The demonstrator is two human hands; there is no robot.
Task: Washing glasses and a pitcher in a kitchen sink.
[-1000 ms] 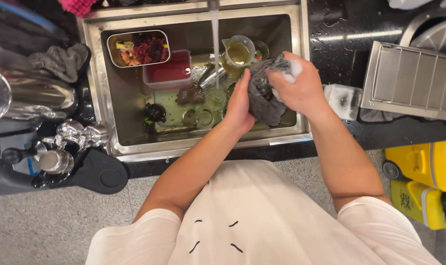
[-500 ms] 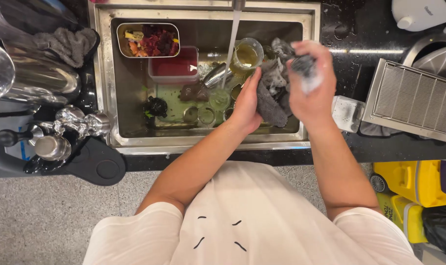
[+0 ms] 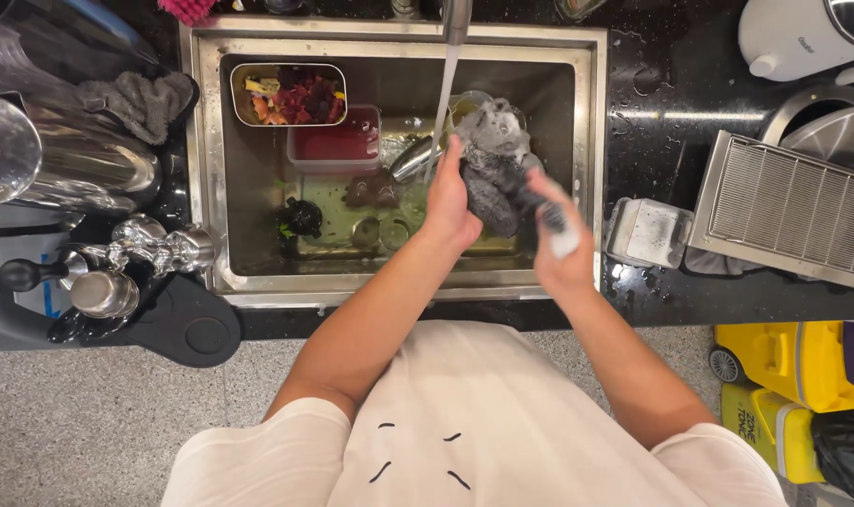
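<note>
There is a single view, from a camera worn on the person's head, looking almost straight down. It faces the steel sink [image 3: 211, 169] set in a dark counter [image 3: 671, 94] on the far side, with the person's own chest and arms filling the near edge. It sits close overhead, and grey floor [image 3: 70, 413] shows near left.

We see a black counter [image 3: 671, 84] around a steel sink [image 3: 211, 169]. At nine o'clock a grey cloth [image 3: 140, 101] lies near a black mat [image 3: 187, 329] that carries metal cups [image 3: 103, 293]. At three o'clock we find a ribbed steel tray [image 3: 788, 211], and at one o'clock a white appliance [image 3: 793, 38].
</note>
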